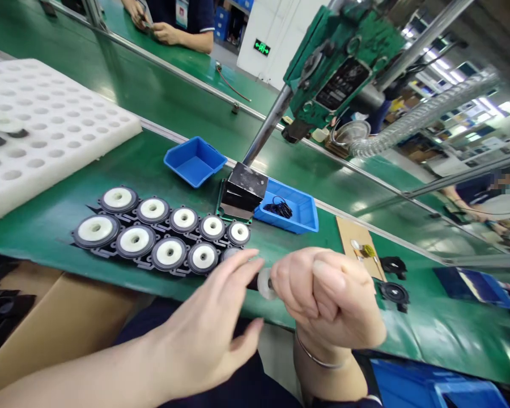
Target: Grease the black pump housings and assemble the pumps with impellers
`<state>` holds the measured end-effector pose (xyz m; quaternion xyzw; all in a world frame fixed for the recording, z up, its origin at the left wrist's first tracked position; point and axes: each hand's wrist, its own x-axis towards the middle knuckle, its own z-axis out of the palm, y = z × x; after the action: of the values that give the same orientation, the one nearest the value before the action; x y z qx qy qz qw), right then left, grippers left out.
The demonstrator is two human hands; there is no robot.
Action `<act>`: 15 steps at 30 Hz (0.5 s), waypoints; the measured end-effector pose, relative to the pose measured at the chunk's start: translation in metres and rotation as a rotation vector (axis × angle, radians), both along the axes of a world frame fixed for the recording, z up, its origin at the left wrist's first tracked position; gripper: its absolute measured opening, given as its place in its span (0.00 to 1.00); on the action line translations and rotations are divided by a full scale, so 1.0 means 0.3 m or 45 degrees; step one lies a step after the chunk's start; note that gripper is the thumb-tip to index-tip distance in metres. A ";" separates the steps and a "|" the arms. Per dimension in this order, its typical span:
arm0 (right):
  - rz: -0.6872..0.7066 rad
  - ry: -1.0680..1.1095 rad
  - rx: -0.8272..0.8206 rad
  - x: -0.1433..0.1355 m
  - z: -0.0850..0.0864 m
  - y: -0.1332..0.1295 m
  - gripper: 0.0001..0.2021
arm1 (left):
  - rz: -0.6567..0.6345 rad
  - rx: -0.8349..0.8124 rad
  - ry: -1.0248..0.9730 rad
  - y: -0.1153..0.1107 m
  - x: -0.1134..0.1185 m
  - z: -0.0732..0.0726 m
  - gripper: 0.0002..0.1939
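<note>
My right hand [327, 289] is a fist around a thin shaft, most of which its fingers hide. At the shaft's end, between my hands, shows a small part with a whitish disc [264, 283] and a dark end. My left hand [221, 317] is beside it, fingers stretched and thumb apart; its fingertips are near the dark end, and whether they touch it I cannot tell. Behind my left hand, two rows of black round parts with white centres [169, 253] lie on the green table [153, 153].
A white foam tray [80, 113] with holes stands at the left. Two blue bins [195, 161] [304, 212] flank the base of a green press [335, 68]. Black parts [394, 292] lie at the right. A cardboard box [68, 317] is below left. People sit across and at the right.
</note>
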<state>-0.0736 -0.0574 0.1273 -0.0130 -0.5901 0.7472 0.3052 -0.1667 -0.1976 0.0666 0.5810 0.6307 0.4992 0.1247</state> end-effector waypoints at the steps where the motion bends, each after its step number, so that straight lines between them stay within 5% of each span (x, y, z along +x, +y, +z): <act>1: -0.039 -0.012 0.019 0.032 -0.004 -0.005 0.21 | -0.119 -0.003 -0.075 0.051 0.035 -0.008 0.36; 4: -0.163 -0.071 0.056 0.125 -0.034 -0.007 0.21 | -0.373 -0.044 -0.305 0.189 0.118 -0.052 0.22; 7: -0.272 -0.153 0.081 0.203 -0.075 0.005 0.22 | -0.461 -0.145 -0.458 0.273 0.197 -0.109 0.11; 15: -0.354 -0.104 0.039 0.326 -0.124 0.033 0.23 | -0.458 -0.211 -0.491 0.316 0.300 -0.181 0.09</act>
<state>0.0241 -0.0474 0.0901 -0.1204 -0.6061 0.6874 0.3817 -0.0766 -0.1026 0.0124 0.5657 0.5205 0.5171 0.3764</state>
